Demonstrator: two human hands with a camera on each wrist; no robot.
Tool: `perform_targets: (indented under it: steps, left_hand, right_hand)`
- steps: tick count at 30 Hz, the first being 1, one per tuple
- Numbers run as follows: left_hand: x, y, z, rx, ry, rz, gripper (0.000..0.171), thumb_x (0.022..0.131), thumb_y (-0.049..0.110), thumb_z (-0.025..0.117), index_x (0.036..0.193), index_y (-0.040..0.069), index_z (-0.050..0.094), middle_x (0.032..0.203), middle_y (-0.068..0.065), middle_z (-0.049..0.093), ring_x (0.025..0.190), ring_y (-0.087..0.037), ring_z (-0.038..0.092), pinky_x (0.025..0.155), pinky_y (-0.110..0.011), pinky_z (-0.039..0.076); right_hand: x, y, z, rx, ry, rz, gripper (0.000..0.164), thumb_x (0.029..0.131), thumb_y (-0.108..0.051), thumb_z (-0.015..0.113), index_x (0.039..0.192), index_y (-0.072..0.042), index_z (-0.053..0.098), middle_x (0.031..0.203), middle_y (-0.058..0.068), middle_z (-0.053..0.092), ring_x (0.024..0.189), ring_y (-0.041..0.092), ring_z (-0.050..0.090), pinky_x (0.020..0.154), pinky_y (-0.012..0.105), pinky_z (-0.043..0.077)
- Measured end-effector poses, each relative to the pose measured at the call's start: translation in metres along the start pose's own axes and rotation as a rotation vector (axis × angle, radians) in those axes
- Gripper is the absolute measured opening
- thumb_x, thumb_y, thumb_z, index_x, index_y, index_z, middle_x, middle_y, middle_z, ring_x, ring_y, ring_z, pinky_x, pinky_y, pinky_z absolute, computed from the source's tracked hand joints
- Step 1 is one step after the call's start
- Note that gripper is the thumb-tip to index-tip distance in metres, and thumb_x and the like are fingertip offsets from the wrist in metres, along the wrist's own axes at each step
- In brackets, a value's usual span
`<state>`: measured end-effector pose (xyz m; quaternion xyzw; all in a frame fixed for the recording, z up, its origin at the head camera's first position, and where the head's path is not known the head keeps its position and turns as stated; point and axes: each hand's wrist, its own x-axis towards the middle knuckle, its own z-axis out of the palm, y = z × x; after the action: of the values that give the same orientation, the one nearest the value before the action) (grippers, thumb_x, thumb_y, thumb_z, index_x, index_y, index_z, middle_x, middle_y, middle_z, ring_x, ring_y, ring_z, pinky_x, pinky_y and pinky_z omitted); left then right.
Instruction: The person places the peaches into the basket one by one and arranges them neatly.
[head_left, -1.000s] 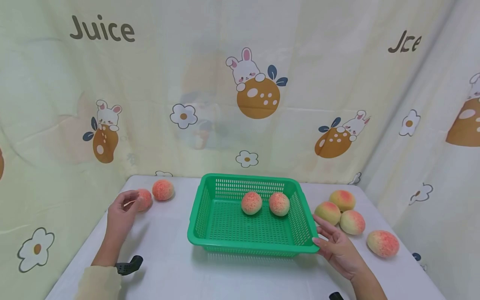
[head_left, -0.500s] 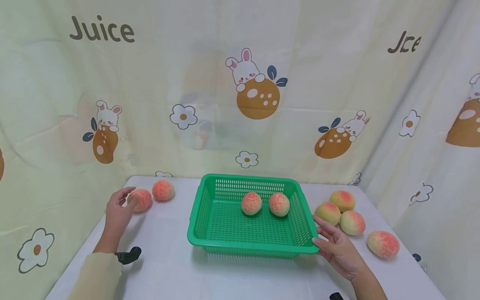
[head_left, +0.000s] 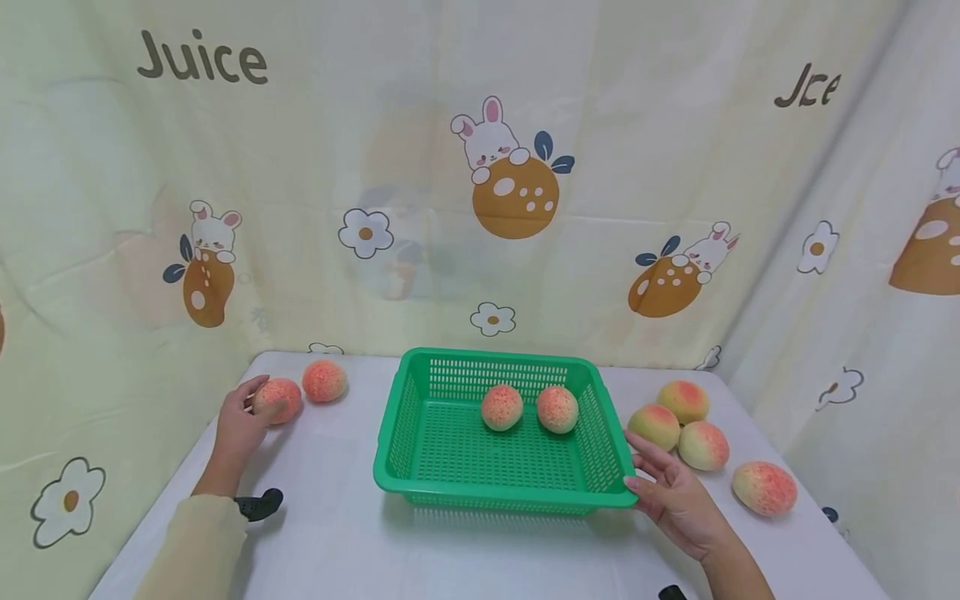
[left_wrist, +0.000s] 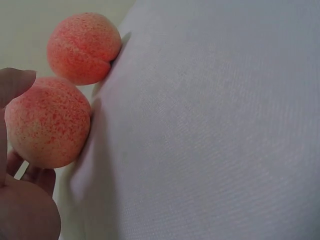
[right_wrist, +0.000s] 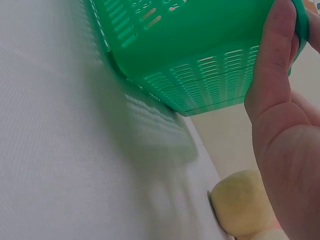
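Note:
At the table's left side, my left hand (head_left: 242,421) curls its fingers and thumb round a pinkish-red speckled peach (head_left: 279,401). In the left wrist view the thumb lies at one side of this peach (left_wrist: 49,122) and the fingers at the other. A second peach (head_left: 325,381) sits just behind it. My right hand (head_left: 677,492) grips the right rim of a green plastic basket (head_left: 502,496), thumb on the rim near the front corner. Inside the basket are two pale-and-pink peaches, one (head_left: 502,407) left of the other (head_left: 557,409).
Right of the basket stand several yellow-red peaches, among them one at the back (head_left: 683,402) and one nearer (head_left: 703,445). A redder peach (head_left: 765,488) lies by the table's right edge. A printed curtain (head_left: 420,167) hangs behind the white-covered table (head_left: 330,525).
The left hand draws back slightly from the front left peach, uncovering more of it, then closes in round it again. The right hand and the basket stay in place.

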<state>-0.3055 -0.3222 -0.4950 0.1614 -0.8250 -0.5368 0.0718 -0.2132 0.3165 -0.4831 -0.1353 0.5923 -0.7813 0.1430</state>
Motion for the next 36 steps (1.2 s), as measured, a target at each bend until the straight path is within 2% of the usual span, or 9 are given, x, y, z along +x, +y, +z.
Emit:
perform_targets:
  steps: [5, 10, 15, 27, 36]
  left_hand:
    - [0.0037, 0.0005, 0.0009, 0.024, -0.012, -0.022, 0.078, 0.099, 0.039, 0.067, 0.163, 0.016, 0.028, 0.165, -0.025, 0.023, 0.149, -0.046, 0.026, 0.118, -0.063, 0.036]
    - [0.0037, 0.0026, -0.0014, 0.069, -0.042, -0.003, 0.079, 0.100, 0.036, 0.067, 0.163, 0.014, 0.025, 0.166, -0.026, 0.020, 0.149, -0.048, 0.025, 0.118, -0.065, 0.033]
    - [0.0059, 0.0032, -0.0027, 0.090, -0.069, -0.012, 0.081, 0.099, 0.035, 0.067, 0.164, 0.014, 0.022, 0.168, -0.024, 0.019, 0.151, -0.048, 0.024, 0.119, -0.066, 0.032]
    - [0.0074, 0.0069, -0.0049, 0.150, -0.059, -0.008, 0.079, 0.099, 0.033, 0.068, 0.162, 0.012, 0.026, 0.162, -0.030, 0.024, 0.143, -0.049, 0.031, 0.115, -0.065, 0.038]
    - [0.0058, 0.0044, -0.0059, 0.170, -0.067, 0.017, 0.073, 0.098, 0.034, 0.069, 0.159, 0.013, 0.034, 0.159, -0.027, 0.032, 0.137, -0.046, 0.037, 0.112, -0.062, 0.044]
  right_hand:
    - [-0.0002, 0.0007, -0.0007, 0.001, -0.002, -0.002, 0.069, 0.102, 0.007, 0.050, 0.163, -0.012, 0.023, 0.119, -0.004, 0.061, 0.105, 0.008, 0.069, 0.090, 0.028, 0.061]
    - [0.0001, 0.0020, -0.0009, -0.011, -0.001, -0.004, 0.069, 0.102, 0.007, 0.050, 0.163, -0.012, 0.024, 0.121, -0.003, 0.061, 0.106, 0.009, 0.069, 0.090, 0.029, 0.061]
    - [0.0002, 0.0024, -0.0006, -0.018, 0.002, -0.005, 0.070, 0.102, 0.007, 0.050, 0.163, -0.011, 0.022, 0.122, -0.003, 0.060, 0.106, 0.009, 0.069, 0.091, 0.029, 0.061]
    - [0.0021, 0.0025, -0.0016, -0.029, -0.005, -0.010, 0.069, 0.103, 0.006, 0.050, 0.163, -0.012, 0.024, 0.123, -0.002, 0.060, 0.107, 0.009, 0.069, 0.091, 0.029, 0.061]
    - [0.0011, 0.0041, -0.0044, -0.018, -0.012, -0.011, 0.068, 0.103, 0.007, 0.049, 0.163, -0.014, 0.025, 0.123, -0.003, 0.062, 0.108, 0.009, 0.069, 0.091, 0.029, 0.061]
